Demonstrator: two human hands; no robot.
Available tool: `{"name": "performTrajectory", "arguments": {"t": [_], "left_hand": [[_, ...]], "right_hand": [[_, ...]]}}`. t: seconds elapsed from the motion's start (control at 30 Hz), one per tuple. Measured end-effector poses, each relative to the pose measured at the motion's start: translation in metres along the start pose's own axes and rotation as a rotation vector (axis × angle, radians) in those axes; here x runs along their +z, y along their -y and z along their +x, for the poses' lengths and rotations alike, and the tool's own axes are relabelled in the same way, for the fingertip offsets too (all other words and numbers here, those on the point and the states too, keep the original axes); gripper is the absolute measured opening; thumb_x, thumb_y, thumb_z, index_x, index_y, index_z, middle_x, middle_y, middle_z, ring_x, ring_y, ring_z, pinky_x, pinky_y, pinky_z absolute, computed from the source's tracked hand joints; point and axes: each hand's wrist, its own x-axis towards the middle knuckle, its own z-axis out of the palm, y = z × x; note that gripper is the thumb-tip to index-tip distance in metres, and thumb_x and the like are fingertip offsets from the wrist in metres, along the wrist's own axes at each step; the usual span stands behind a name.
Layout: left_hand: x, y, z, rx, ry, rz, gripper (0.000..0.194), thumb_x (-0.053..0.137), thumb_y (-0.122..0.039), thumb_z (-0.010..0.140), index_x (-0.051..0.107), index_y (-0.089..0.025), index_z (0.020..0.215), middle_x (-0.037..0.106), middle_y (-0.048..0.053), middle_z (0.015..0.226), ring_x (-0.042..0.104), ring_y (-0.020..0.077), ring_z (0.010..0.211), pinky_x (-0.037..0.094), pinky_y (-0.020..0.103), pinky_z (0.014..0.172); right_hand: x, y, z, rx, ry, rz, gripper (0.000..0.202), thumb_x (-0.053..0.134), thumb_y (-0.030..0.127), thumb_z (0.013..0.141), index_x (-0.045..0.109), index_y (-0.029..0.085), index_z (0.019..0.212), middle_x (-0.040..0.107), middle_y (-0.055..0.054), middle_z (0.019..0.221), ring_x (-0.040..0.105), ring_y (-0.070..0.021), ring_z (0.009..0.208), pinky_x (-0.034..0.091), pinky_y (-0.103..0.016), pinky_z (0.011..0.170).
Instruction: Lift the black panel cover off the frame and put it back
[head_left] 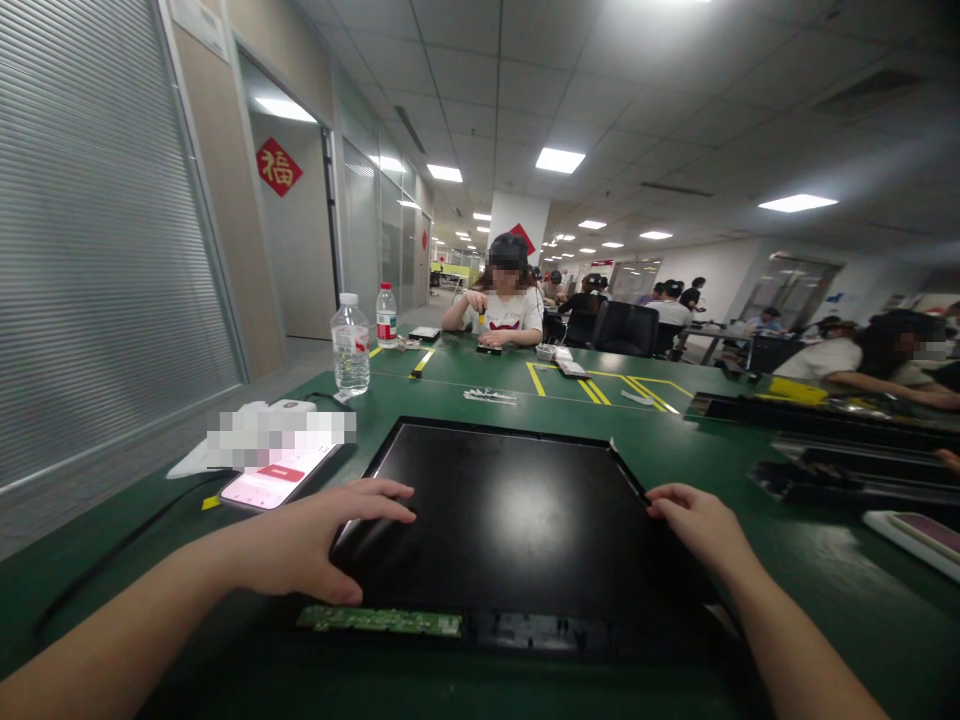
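A black LCD screen panel point(517, 520) lies flat on the green table in front of me, reflecting a ceiling light. A green circuit board point(381, 621) shows along its near edge, left of the middle. My left hand point(319, 545) rests at the panel's left edge, fingers stretched over the dark surface and thumb apart near the circuit board. At the right edge, my right hand point(697, 525) pinches the panel's thin black rim between thumb and fingers. A small pale bit sticks up at the far right corner.
Left of the panel are a lit phone point(281, 475), a cable and a water bottle point(350, 345). Several dark strips point(832, 470) lie at the right beside a phone point(930, 532). Across the table point(420, 400) sits a co-worker point(504, 300) holding a tool.
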Motion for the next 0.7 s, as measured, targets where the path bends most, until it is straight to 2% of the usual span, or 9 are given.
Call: {"name": "performTrajectory", "arguments": {"t": [0.2, 0.47, 0.7], "left_hand": [[-0.0005, -0.0032, -0.0014, 0.038, -0.022, -0.013, 0.066, 0.075, -0.028, 0.061, 0.056, -0.041, 0.123, 0.044, -0.003, 0.144, 0.042, 0.0270, 0.130, 0.036, 0.036, 0.105], [0.0037, 0.0061, 0.0020, 0.093, -0.004, 0.017, 0.063, 0.073, -0.027, 0.063, 0.056, -0.038, 0.122, 0.044, -0.001, 0.143, 0.042, 0.0269, 0.129, 0.034, 0.038, 0.106], [0.0026, 0.0042, 0.0010, 0.107, -0.009, 0.017, 0.057, 0.071, -0.026, 0.065, 0.059, -0.036, 0.120, 0.047, 0.000, 0.141, 0.043, 0.0264, 0.128, 0.034, 0.038, 0.106]], "right_hand": [[0.0001, -0.0014, -0.0002, -0.004, -0.013, 0.020, 0.024, 0.053, 0.029, 0.063, 0.071, 0.024, 0.078, 0.073, 0.000, 0.076, 0.063, -0.0203, 0.077, 0.042, -0.029, 0.066], [0.0018, -0.0043, 0.0025, 0.012, 0.017, 0.060, 0.026, 0.050, 0.029, 0.067, 0.070, 0.023, 0.082, 0.072, -0.001, 0.074, 0.064, -0.0192, 0.075, 0.043, -0.028, 0.066], [0.0043, -0.0090, 0.0053, 0.004, 0.008, 0.087, 0.026, 0.052, 0.029, 0.065, 0.071, 0.023, 0.081, 0.073, -0.002, 0.075, 0.063, -0.0198, 0.073, 0.044, -0.029, 0.064]]}}
